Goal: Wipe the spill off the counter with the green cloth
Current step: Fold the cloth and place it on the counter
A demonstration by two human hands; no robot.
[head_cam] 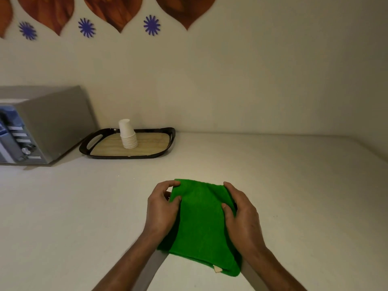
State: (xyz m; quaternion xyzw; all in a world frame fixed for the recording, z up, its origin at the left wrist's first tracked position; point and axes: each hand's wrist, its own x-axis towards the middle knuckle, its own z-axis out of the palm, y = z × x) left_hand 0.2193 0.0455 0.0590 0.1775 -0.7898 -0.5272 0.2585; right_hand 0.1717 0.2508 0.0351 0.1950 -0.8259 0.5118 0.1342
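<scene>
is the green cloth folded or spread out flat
Folded: the green cloth lies doubled on the counter, layered edges at its near corner, both hands gripping its sides.

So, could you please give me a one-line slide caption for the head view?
Both hands, left and right, grip a folded green cloth on the counter.

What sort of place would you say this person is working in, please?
Probably a kitchenette or break-room counter: a microwave-like appliance stands against the wall, beside a tray bearing stacked paper cups. Both hands hold a green cloth there.
</scene>
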